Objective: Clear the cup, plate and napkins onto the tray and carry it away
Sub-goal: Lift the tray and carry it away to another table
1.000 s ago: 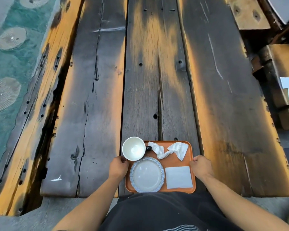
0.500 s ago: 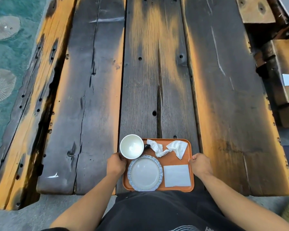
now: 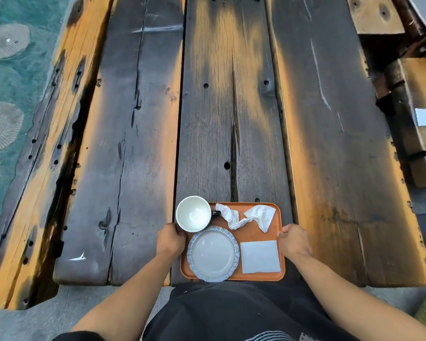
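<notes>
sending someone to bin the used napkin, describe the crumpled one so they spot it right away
Find the orange tray at the near edge of the dark plank table, held by the left hand and right hand. Along its far edge, right of the white cup, lies the crumpled napkin. It is twisted and wrinkled, unlike the flat square napkin beside the plate.

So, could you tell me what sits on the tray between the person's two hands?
In the head view, the plate and the flat napkin lie side by side between the left hand and right hand, on the orange tray.
</notes>
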`<act>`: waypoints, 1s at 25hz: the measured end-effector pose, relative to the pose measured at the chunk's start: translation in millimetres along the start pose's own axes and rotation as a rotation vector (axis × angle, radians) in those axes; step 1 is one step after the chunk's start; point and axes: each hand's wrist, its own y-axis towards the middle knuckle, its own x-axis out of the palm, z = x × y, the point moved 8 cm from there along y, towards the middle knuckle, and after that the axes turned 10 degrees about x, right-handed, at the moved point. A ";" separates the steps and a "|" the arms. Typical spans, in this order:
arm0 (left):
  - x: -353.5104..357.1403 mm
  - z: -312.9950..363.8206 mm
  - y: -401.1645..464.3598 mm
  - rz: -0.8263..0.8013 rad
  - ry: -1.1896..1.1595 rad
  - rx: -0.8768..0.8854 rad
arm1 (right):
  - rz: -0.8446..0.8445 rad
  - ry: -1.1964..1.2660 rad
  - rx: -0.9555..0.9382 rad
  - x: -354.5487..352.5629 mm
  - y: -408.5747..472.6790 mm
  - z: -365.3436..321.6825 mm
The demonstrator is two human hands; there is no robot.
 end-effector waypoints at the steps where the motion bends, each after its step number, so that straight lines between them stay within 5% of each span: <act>1: -0.4 0.9 -0.7 0.002 0.002 0.006 | 0.006 0.000 -0.006 -0.7 0.2 -0.4; 25: -40.2 -27.8 -14.7 -0.016 -0.022 0.092 | 0.116 0.017 -0.097 -1.6 -62.3 -15.0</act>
